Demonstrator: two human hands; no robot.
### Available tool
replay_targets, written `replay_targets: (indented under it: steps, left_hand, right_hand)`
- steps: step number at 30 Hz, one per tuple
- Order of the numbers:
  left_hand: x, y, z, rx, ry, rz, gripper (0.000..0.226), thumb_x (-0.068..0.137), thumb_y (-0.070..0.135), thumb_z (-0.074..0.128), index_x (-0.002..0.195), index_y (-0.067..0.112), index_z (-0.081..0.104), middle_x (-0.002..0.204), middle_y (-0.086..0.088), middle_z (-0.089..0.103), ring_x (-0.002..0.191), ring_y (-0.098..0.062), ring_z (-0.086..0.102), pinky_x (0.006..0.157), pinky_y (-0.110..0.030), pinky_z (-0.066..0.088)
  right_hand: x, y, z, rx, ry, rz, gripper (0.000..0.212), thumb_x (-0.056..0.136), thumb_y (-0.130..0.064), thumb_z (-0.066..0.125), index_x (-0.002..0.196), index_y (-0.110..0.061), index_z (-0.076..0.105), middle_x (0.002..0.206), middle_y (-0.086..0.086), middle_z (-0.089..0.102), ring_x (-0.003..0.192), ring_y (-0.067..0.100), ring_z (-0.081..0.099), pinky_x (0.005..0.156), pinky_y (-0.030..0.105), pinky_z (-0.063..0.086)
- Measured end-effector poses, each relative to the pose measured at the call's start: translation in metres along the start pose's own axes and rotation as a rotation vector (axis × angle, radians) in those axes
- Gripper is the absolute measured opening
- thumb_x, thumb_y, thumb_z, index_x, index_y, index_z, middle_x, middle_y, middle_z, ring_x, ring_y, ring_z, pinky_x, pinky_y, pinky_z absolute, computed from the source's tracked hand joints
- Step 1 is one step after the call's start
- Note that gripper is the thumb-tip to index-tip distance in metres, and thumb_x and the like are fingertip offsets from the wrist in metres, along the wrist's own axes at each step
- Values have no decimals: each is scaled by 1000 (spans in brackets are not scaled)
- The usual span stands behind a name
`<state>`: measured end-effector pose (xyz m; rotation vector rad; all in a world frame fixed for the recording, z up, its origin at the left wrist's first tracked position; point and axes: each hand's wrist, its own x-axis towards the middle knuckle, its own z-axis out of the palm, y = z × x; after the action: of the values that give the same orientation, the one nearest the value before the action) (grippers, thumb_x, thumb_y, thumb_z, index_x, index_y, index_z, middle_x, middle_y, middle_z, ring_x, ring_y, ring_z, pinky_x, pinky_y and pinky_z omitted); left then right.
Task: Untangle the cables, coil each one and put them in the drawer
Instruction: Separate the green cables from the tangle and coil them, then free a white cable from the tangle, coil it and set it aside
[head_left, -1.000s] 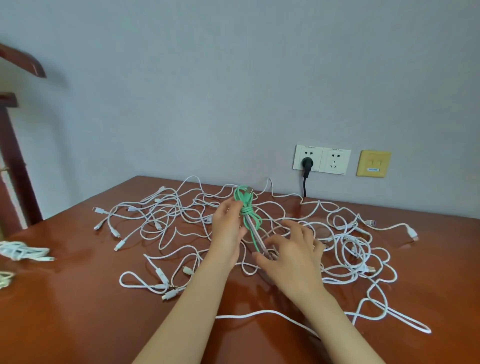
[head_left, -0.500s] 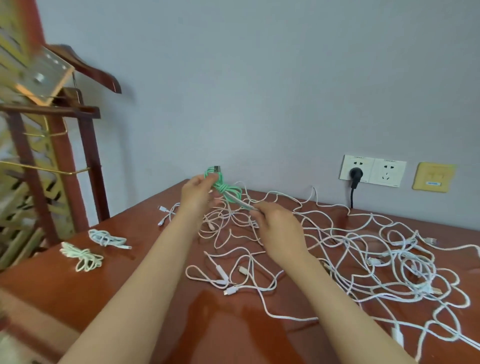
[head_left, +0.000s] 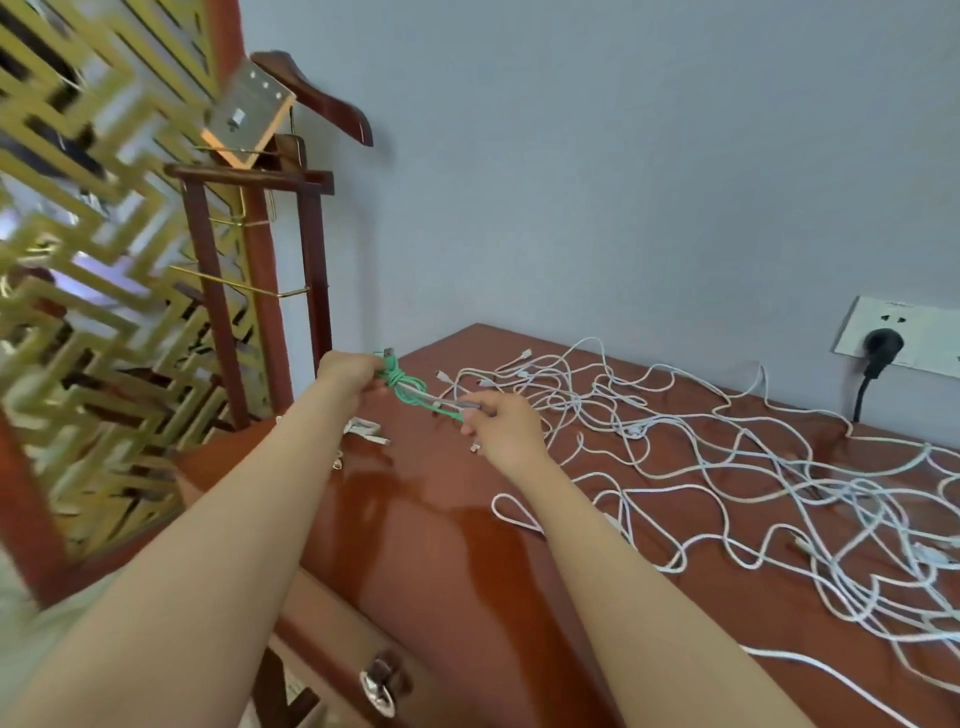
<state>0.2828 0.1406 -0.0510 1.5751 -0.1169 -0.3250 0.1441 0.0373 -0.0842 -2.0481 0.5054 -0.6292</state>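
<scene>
Green cable, bundled and knotted round itself, held in the air above the left end of the counter. The left hand grips the knotted end with its fingers curled round it, and a connector sticks up just past the knuckles. The right hand pinches the opposite end of the bundle between thumb and fingertips (a greyish length shows just before the pinch). The bundle spans the gap between the two hands, slanting down from left to right. Right of the right hand, a tangle of white cables lies spread over the counter as far as the wall. A small coiled white cable lies on the counter just beyond the left forearm, partly hidden by it. Below the forearms, a drawer with a metal pull sits in the counter's near face. On the wall, a black plug sits in a white socket plate. A wooden stand and a gold lattice screen, blurred, stand at the left.
</scene>
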Motion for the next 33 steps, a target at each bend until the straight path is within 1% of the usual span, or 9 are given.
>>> replay_targets:
  steps: [6, 10, 14, 17, 19, 26, 28, 30, 33]
  left_hand:
    - [5, -3, 6, 44, -58, -44, 26, 93, -6, 45, 71, 6, 37, 76, -13, 44, 61, -20, 52, 58, -24, 51]
    - [10, -9, 12, 169, -90, -72, 28, 94, 3, 46, 68, 11, 38, 74, -6, 45, 60, -16, 48, 48, -23, 48]
    - [21, -12, 16, 191, -80, -75, 28, 93, 0, 46, 68, 11, 38, 73, -4, 43, 85, -23, 51, 62, -26, 47]
    - [20, -13, 19, 159, -64, -86, 8, 93, -6, 40, 89, -2, 46, 93, -13, 45, 93, -25, 51, 79, -29, 49]
    - [22, -15, 21, 187, -54, -70, 25, 94, -6, 38, 119, -6, 43, 102, -16, 43, 94, -26, 52, 80, -30, 50]
    - [12, -8, 33, 562, -11, 292, 36, 89, -3, 38, 112, 5, 65, 124, -11, 59, 119, -28, 52, 99, -33, 43]
    - [0, -3, 39, 609, -87, 442, 37, 87, -5, 37, 100, 10, 68, 114, -8, 63, 109, -24, 55, 91, -28, 43]
    - [-8, 2, 47, 651, -280, 488, 36, 86, -6, 38, 81, 16, 66, 90, -2, 65, 83, -20, 58, 74, -26, 45]
    - [-29, 7, 60, 801, -637, 409, 40, 84, -7, 36, 71, 20, 62, 73, 5, 61, 60, -12, 56, 67, -29, 46]
  right_hand:
    - [22, 20, 27, 13, 38, 150, 27, 88, 1, 48, 104, -4, 69, 60, 0, 54, 57, 13, 48, 67, 30, 46]
    - [28, 30, 37, -86, 40, 136, 29, 88, 0, 48, 105, -5, 70, 80, 9, 61, 76, 22, 50, 81, 36, 49]
    - [35, 25, 42, -246, -13, 67, 30, 91, -4, 46, 112, -10, 68, 107, 17, 66, 100, 30, 58, 84, 28, 43]
    - [42, 25, 49, -438, -19, 18, 35, 91, -2, 44, 117, -11, 65, 117, 17, 59, 108, 32, 55, 87, 29, 42]
    - [45, 27, 51, -482, -22, 20, 34, 91, -3, 45, 119, -11, 63, 121, 17, 55, 108, 33, 54, 89, 30, 42]
    - [47, 17, 9, -444, -156, -37, 34, 84, -3, 57, 118, -7, 60, 114, 15, 59, 106, 28, 56, 82, 23, 43]
    - [44, 7, -18, -393, -290, 39, 29, 83, 0, 58, 110, -7, 63, 90, 8, 63, 80, 19, 60, 62, 16, 43]
    - [39, -1, -46, -430, -432, 99, 22, 83, 1, 59, 101, -10, 65, 71, 3, 59, 56, 10, 55, 50, 13, 41]
    - [31, -1, -81, -533, -466, 119, 21, 82, 3, 55, 85, -14, 67, 66, -3, 60, 46, 2, 54, 46, 12, 39]
